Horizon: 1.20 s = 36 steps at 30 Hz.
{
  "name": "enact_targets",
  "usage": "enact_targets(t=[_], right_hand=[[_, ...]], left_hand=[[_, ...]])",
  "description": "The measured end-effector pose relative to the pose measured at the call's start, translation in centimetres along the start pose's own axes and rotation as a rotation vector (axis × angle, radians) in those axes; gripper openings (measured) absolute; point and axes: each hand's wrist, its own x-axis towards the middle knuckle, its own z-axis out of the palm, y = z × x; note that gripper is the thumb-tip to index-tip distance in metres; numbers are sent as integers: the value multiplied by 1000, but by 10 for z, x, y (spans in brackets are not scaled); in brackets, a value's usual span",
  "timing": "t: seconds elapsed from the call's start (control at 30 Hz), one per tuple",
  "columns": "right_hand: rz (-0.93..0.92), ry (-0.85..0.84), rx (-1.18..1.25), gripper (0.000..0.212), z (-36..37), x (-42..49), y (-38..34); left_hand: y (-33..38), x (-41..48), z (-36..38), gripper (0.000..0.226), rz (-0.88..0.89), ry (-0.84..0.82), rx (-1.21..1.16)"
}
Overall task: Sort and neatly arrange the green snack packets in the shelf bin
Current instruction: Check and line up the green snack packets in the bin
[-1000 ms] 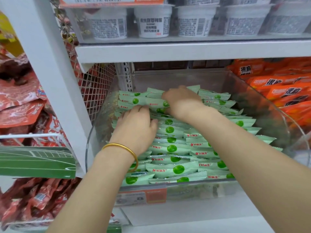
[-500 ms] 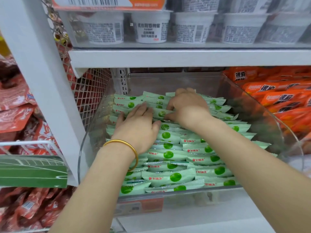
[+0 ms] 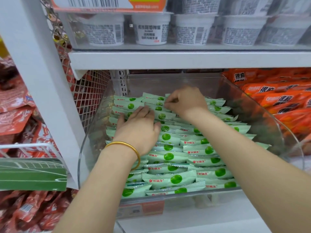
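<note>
A clear plastic shelf bin (image 3: 262, 115) holds several pale green snack packets (image 3: 170, 179) with green dots, stacked in overlapping rows. My left hand (image 3: 138, 128), with a gold bangle on the wrist, lies flat with straight fingers pressing on the packets in the left middle of the bin. My right hand (image 3: 185, 101) is farther back, fingers curled, pinching the edge of a green packet (image 3: 156, 105) in the back rows. The packets under both hands are hidden.
A white shelf (image 3: 185, 60) with white cups (image 3: 151, 29) hangs low over the bin. Orange packets (image 3: 277, 98) fill the bin to the right. Red packets (image 3: 15, 118) and a wire mesh divider (image 3: 89, 96) are to the left, beside a white upright post (image 3: 42, 81).
My right hand has moved a little farther back and curled onto a packet edge. My left hand has slid slightly forward over the packets. The view has shifted downward a bit.
</note>
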Motion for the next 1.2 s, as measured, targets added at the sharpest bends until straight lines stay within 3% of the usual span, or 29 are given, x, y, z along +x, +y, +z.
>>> enact_targets(t=[0.2, 0.3, 0.37, 0.47, 0.6, 0.73, 0.83, 1.0, 1.2], right_hand=[[-9, -29, -71, 5, 12, 7, -4], [106, 30, 285, 16, 6, 9, -5], [140, 67, 483, 4, -2, 7, -6], [189, 161, 704, 16, -13, -2, -10], [324, 190, 1089, 7, -26, -28, -6], [308, 166, 1336, 5, -44, -61, 5], [314, 127, 1395, 3, -58, -83, 12], [255, 40, 1363, 7, -62, -113, 21], [268, 68, 1359, 5, -55, -122, 29]], left_hand=[[-2, -1, 2, 50, 2, 16, -2], [-2, -1, 2, 50, 0, 17, -4], [-2, -1, 2, 50, 3, 25, -5], [-2, -3, 1, 50, 12, 61, -49], [-4, -5, -8, 45, -18, 282, -292], [6, -18, -23, 44, 9, 455, -576], [19, -38, -26, 48, 89, 432, -819], [32, -68, -20, 59, 222, 313, -980], [40, -84, -21, 82, 348, -9, -1083]])
